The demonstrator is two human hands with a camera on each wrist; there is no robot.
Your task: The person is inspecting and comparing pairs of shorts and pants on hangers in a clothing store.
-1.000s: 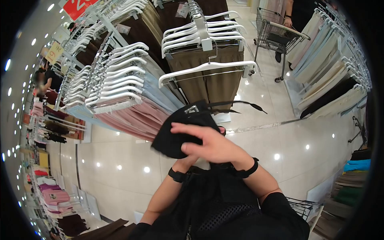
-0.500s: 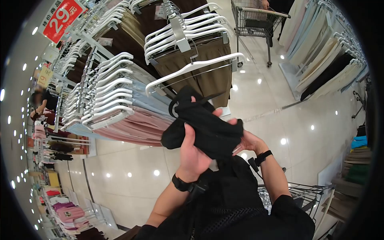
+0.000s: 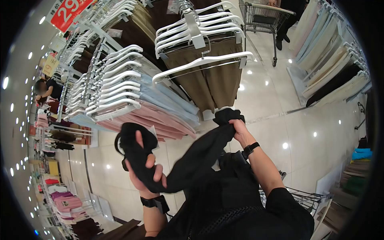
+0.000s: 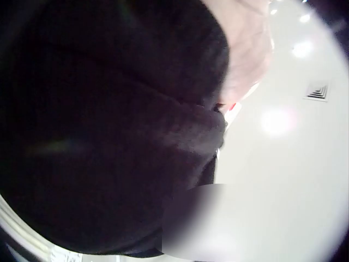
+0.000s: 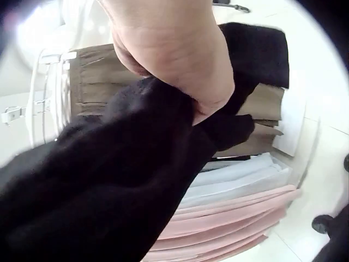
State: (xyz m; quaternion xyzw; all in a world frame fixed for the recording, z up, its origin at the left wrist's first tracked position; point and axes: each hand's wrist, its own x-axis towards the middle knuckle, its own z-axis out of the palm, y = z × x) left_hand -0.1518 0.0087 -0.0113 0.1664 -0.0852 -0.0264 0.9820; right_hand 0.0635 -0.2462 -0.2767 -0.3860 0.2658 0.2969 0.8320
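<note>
A long piece of black clothing (image 3: 198,156) hangs in a sagging band between my two hands, low in the head view. My left hand (image 3: 136,179) grips one bunched end, its fingers curled over the cloth. At the other end, my right hand (image 3: 240,131) clutches a fold, and some fabric puffs out beyond the fist. Black cloth (image 4: 109,142) fills most of the left wrist view. In the right wrist view the right hand (image 5: 174,49) bends down onto the garment. Ahead of both hands, a bare white hanger (image 3: 204,61) dangles from the rack.
Brown trousers (image 3: 220,84) on white hangers hang straight ahead. Pink trousers (image 3: 148,122) and light blue ones (image 3: 160,96) are to the left. A person stands by a shopping cart (image 3: 264,20) in the aisle. More pale clothes (image 3: 324,68) line the right.
The garment was bunched between close hands and is now stretched out sideways. My left hand has moved left; my right hand has risen slightly and grasps the other end.
</note>
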